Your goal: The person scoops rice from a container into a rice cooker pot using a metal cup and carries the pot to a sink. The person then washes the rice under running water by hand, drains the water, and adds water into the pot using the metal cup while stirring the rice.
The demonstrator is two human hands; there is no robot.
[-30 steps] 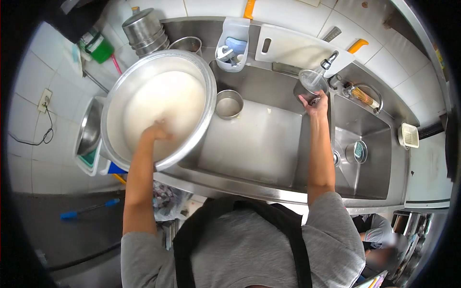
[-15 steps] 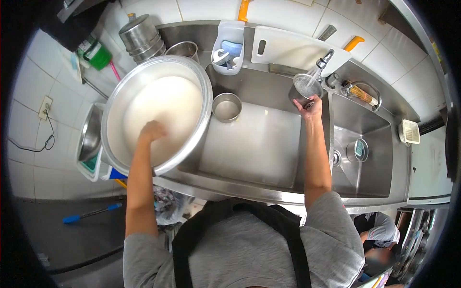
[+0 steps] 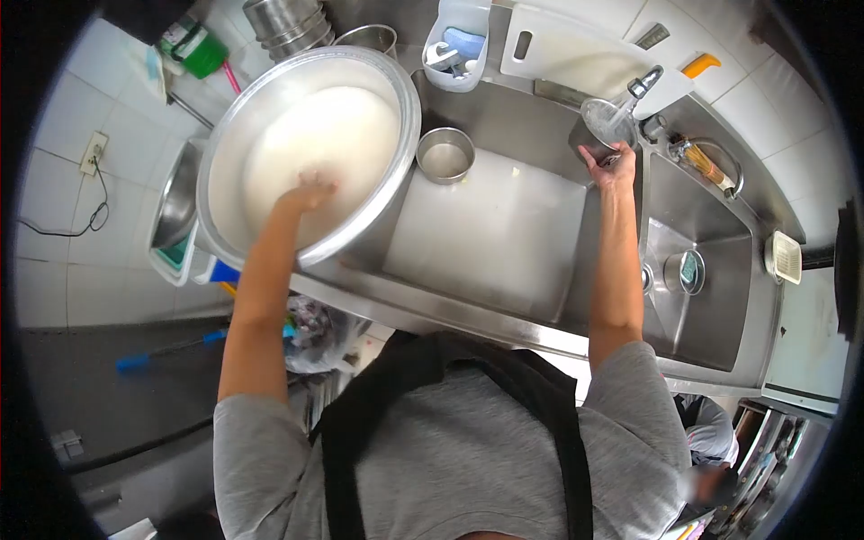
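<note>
A large metal pot (image 3: 407,180) full of cloudy white liquid rests at the left of the sink. My left hand (image 3: 313,191) dips into the liquid, its fingers partly hidden and blurred. Under the running faucet (image 3: 644,83), my right hand (image 3: 614,164) is wrapped round a metal cup (image 3: 589,133), and water falls into it. A small round metal container (image 3: 445,157) sits in the big basin (image 3: 486,238) between the pot and the cup.
Behind the basin are a caddy with sponges (image 3: 459,54) and a white cutting board (image 3: 558,49). The smaller right basin (image 3: 711,315) holds a metal cup with a green item (image 3: 686,272). Another person (image 3: 711,432) is at the lower right.
The view has shifted, so the pot and sink appear higher. My left hand has moved within the white liquid. My right hand still holds the cup under the water.
</note>
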